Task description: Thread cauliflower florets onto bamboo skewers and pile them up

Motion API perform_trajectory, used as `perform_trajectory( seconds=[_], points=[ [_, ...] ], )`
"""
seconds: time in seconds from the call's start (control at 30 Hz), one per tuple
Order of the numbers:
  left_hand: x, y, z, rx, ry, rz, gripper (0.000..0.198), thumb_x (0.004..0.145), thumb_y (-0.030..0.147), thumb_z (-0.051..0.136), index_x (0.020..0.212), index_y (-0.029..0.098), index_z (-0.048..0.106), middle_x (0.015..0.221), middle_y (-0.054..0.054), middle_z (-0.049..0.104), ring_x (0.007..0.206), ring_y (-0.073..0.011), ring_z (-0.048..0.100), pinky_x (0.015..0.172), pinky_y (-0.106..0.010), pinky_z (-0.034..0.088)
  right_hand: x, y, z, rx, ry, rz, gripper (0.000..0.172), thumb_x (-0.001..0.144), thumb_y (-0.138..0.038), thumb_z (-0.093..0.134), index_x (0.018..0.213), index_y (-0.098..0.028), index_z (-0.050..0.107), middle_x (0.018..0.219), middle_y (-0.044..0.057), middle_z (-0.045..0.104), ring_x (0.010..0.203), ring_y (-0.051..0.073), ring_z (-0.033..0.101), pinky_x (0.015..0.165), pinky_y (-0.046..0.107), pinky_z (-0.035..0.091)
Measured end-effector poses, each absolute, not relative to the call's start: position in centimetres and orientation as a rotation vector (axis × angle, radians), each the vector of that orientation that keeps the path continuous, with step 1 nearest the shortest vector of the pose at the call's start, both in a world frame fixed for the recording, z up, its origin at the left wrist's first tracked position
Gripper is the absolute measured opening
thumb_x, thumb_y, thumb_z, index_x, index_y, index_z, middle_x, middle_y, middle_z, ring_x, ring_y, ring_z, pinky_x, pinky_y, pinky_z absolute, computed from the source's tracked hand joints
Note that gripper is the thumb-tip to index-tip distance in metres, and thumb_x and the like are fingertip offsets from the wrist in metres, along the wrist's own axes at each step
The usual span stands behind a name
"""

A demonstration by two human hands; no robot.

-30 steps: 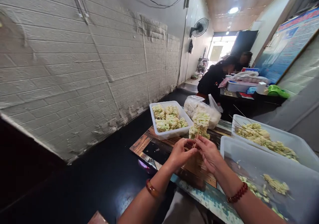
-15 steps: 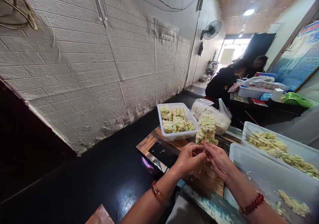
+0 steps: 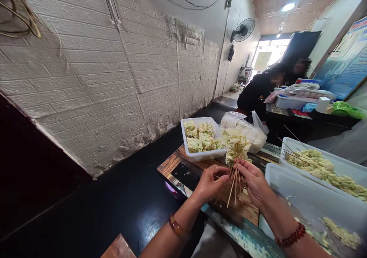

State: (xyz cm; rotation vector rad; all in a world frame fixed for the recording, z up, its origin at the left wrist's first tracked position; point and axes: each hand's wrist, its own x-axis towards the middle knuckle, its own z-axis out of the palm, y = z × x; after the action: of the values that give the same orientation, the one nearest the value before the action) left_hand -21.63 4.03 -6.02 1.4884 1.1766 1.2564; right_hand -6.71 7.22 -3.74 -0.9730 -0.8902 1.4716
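Note:
A bundle of cauliflower skewers stands over the wooden table, florets up and bare sticks fanned downward. My right hand is closed around the upper part of the sticks, just below the florets. On the other side, my left hand is half curled, with thumb and fingers apart. Its fingertips are beside the sticks; whether they touch them is hard to see. Beyond the hands, a white tub holds several bundles of skewered cauliflower.
Behind the bundle sits a clear plastic bag with pale contents. To the right, one tub holds loose cauliflower and sticks; a nearer tub has scraps. A person in dark clothes is at a farther cluttered table. A brick-patterned wall runs along the left.
Both hands were together on the sticks. My left hand has drawn slightly left, and the sticks now fan out below my right hand. The florets have turned and look more spread.

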Motion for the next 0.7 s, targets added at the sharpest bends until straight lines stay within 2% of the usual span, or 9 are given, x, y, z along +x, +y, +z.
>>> perform_trajectory(
  seconds=[0.27,0.4,0.7],
  points=[
    [-25.2,2.0,-8.6,1.245,1.332,1.32,0.032,0.078,0.038,0.063,0.098,0.013,0.068,0.093,-0.009,0.069,0.085,-0.0189,0.062,0.078,-0.03,0.047,-7.4,3.2,-3.0,-0.98,-0.793,1.465,0.036,0.057,-0.036,0.085,0.087,-0.022,0.07,0.076,-0.002,0.068,0.069,0.012,0.062,0.064,0.019,0.052],
    [-26.0,1.3,-8.8,1.2,1.351,1.288,0.035,0.08,0.042,0.062,0.101,0.014,0.066,0.097,-0.009,0.069,0.085,-0.0185,0.062,0.077,-0.03,0.047,-8.3,0.1,-4.1,-0.991,-0.693,1.496,0.034,0.063,-0.04,0.081,0.092,-0.025,0.068,0.086,0.0,0.07,0.077,0.016,0.065,0.066,0.025,0.054],
    [-25.3,0.1,-7.5,1.211,1.315,1.245,0.038,0.078,0.045,0.064,0.101,0.015,0.066,0.1,-0.01,0.069,0.095,-0.0222,0.062,0.081,-0.031,0.047,-9.0,-1.9,-6.7,-0.964,-0.641,1.495,0.027,0.07,-0.038,0.076,0.092,-0.024,0.068,0.09,0.0,0.07,0.075,0.015,0.063,0.068,0.026,0.051]
  ],
)
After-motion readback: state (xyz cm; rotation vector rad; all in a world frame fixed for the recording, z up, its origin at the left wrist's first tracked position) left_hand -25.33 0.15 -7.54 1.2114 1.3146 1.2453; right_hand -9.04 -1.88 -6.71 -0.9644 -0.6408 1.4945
